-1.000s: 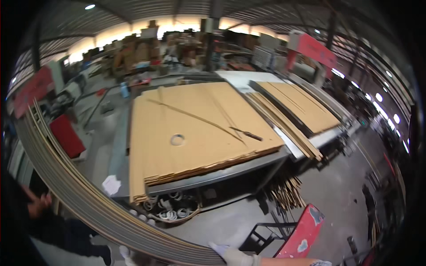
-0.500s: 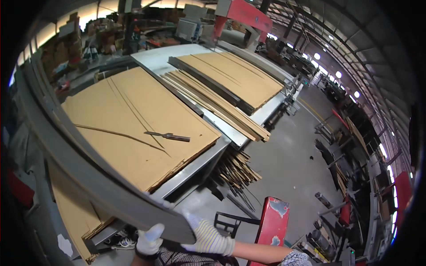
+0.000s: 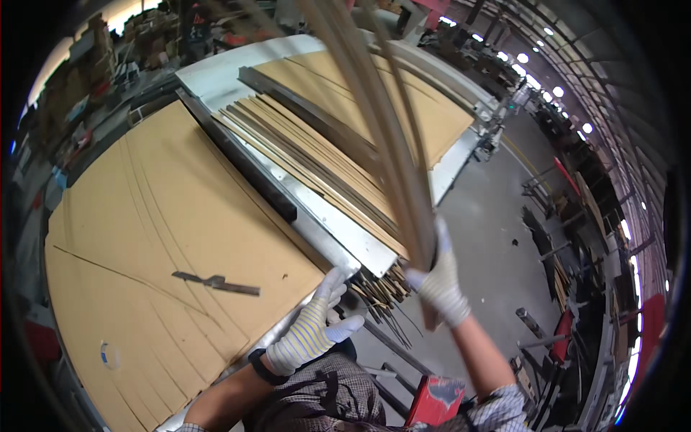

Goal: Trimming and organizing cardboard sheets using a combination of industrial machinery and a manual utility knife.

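Note:
My right hand (image 3: 440, 282), in a pale striped glove, is closed around the lower end of a bundle of long brown strips (image 3: 392, 147). The strips rise steeply away from me, and their far end is blurred. In a matching glove, my left hand (image 3: 311, 333) holds nothing and has its fingers apart, beside the front right corner of the near cardboard stack (image 3: 194, 180). On that stack lie a dark knife-like tool (image 3: 217, 284), a thin dark strip (image 3: 129, 277) and a small roll of tape (image 3: 109, 355).
Flat strips (image 3: 288, 155) lie side by side on the metal table (image 3: 327, 216), past a dark metal bar (image 3: 245, 165). Another cardboard stack (image 3: 450, 115) is farther off. Thin offcuts (image 3: 381, 288) stick out below the table's edge. A red, worn panel (image 3: 435, 401) stands near my legs.
The long strip piece held in both hands at the left has swung up and to the right. My left hand has let go. The view has shifted, and more of the near stack shows.

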`<action>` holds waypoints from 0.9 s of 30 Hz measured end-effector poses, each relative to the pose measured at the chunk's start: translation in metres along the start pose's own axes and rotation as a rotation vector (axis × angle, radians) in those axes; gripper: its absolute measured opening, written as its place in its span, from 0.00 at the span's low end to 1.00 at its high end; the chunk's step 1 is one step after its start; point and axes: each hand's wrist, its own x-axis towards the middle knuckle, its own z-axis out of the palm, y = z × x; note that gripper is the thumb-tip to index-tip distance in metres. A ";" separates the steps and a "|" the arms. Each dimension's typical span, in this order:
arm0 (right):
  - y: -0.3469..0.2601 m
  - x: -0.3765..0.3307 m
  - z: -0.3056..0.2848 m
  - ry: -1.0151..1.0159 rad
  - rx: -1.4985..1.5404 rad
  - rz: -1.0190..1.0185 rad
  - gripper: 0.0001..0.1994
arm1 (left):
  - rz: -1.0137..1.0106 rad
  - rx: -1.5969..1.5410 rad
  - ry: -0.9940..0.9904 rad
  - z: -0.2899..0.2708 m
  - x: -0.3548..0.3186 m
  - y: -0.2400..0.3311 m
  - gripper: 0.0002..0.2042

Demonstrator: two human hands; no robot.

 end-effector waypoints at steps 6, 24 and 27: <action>0.128 0.283 -0.069 0.125 -0.287 -0.066 0.49 | -0.056 -0.009 0.352 -0.018 0.176 -0.072 0.40; 0.303 0.178 0.006 -0.805 0.147 0.338 0.28 | -0.403 0.704 1.232 0.089 0.328 -0.239 0.37; 0.334 0.110 -0.113 -1.094 0.221 0.537 0.36 | -0.599 -0.376 0.499 0.149 0.253 -0.209 0.56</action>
